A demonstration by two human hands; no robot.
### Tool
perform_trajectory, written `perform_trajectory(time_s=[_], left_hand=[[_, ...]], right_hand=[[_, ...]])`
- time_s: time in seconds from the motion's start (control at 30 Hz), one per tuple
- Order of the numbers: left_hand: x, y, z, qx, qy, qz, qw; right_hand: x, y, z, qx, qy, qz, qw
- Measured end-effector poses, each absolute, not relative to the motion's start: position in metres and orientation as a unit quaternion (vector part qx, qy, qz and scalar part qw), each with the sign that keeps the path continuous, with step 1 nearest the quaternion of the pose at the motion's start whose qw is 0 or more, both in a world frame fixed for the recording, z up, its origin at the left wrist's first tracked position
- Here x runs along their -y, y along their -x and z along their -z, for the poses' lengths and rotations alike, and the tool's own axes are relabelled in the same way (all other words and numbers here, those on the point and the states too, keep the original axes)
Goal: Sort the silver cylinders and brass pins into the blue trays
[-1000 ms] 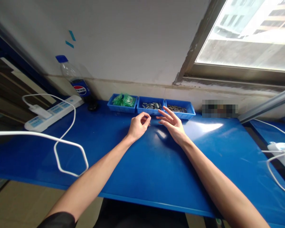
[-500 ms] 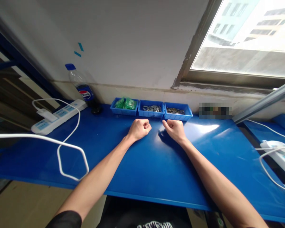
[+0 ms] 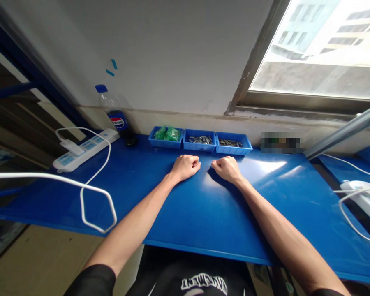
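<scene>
- While the left hand (image 3: 186, 167) and the right hand (image 3: 227, 168) sit side by side at the blue table (image 3: 185, 222), a small gap lies between them.
- The left hand is curled like a fist, with its fingers tucked in tight. I cannot tell if something tiny is inside. It is just in front of the middle bin (image 3: 199, 146).
- The right hand is curled too, fingers folded, its thumb side turned to the other hand. What may be inside, I cannot tell. It is near the right bin (image 3: 234, 151).
- The middle bin has short, shiny metal bits (image 3: 201, 140) in it. The right bin has thin metal pins (image 3: 230, 143). The left bin (image 3: 165, 144) has green packets (image 3: 171, 133). All three stand in a row by the wall (image 3: 179, 61), and neither hand touches them.
- To hold this pose well, I think the fists should be soft, not squeezed, and the wrists loose.
- Bits this small look best pinched with fingertips; a fist would likely spill them.
- The white cable (image 3: 49, 176) makes a loop right by the left arm, so that arm should lift over it, not drag it.
</scene>
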State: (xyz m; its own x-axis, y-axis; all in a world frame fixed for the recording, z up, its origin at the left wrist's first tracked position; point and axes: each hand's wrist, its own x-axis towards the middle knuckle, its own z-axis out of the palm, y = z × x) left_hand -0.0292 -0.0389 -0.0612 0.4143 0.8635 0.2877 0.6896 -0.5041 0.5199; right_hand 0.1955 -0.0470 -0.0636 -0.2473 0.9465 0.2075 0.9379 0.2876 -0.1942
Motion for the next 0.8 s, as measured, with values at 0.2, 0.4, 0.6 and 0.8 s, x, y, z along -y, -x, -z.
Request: perform_trajectory(time_s=[0.2, 0.4, 0.6, 0.8], left_hand=[[0.039, 0.030, 0.061, -0.473, -0.827, -0.258, 0.158], [0.039, 0.029, 0.056, -0.473, -0.836, -0.233, 0.155], [0.032, 0.023, 0.035, -0.454, -0.841, -0.288, 0.059], [0.004, 0.017, 0.032, -0.466, -0.846, -0.248, -0.080]], right_hand=[[0.045, -0.197, 0.067, 0.776, 0.610, -0.018, 0.161], [0.046, -0.200, 0.069, 0.741, 0.622, -0.013, 0.254], [0.046, -0.202, 0.066, 0.710, 0.591, -0.030, 0.383], [0.044, -0.200, 0.069, 0.680, 0.641, -0.029, 0.355]])
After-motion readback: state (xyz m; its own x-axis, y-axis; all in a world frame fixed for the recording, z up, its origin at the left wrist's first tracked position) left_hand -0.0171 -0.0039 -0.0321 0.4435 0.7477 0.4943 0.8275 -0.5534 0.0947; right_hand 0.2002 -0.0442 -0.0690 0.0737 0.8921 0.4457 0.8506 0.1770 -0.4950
